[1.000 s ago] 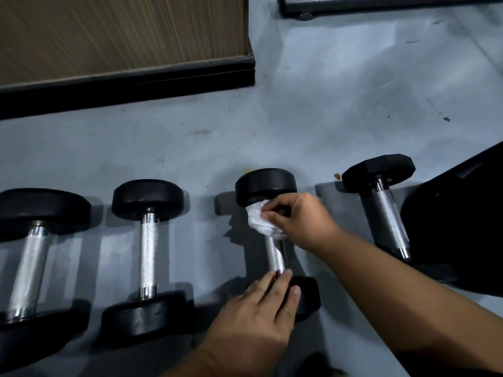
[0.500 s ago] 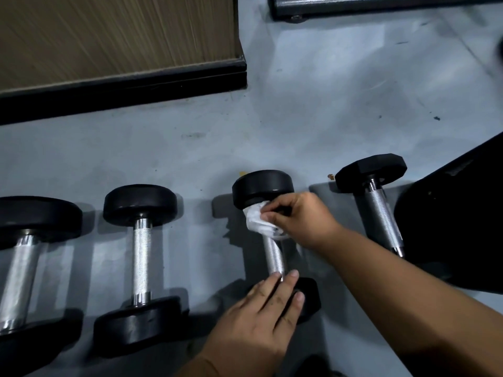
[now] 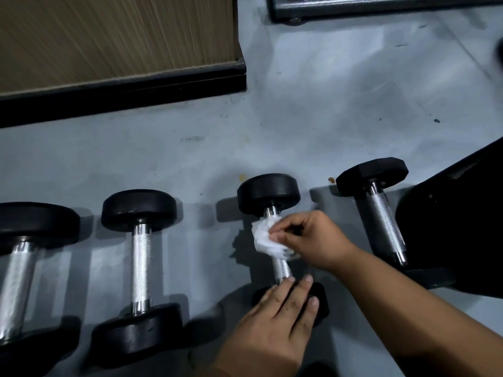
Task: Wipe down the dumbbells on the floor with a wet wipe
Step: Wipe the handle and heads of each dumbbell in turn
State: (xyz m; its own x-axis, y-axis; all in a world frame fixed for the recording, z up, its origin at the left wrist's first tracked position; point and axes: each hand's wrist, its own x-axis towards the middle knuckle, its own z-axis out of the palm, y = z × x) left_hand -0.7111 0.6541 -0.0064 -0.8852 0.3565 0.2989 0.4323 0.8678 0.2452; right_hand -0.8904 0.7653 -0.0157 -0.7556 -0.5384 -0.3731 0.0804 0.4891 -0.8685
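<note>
Wiping the dumbbell (image 3: 268, 195) handle

Right hand (image 3: 313, 240) pinches the wipe (image 3: 265, 239); left hand (image 3: 275, 319), fingers flat, steadies the end so it won't roll.

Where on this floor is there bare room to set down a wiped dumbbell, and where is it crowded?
Free: the grey floor beyond the dumbbell row, bordered by the wooden panel and the metal frame. Crowded: the row, where the left hand and the right hand with the wipe work on the third dumbbell.

Dumbbells (image 3: 139, 265): we read no numbers or brand marks on the heads.
Floor (image 3: 326, 118): we find no signs.
</note>
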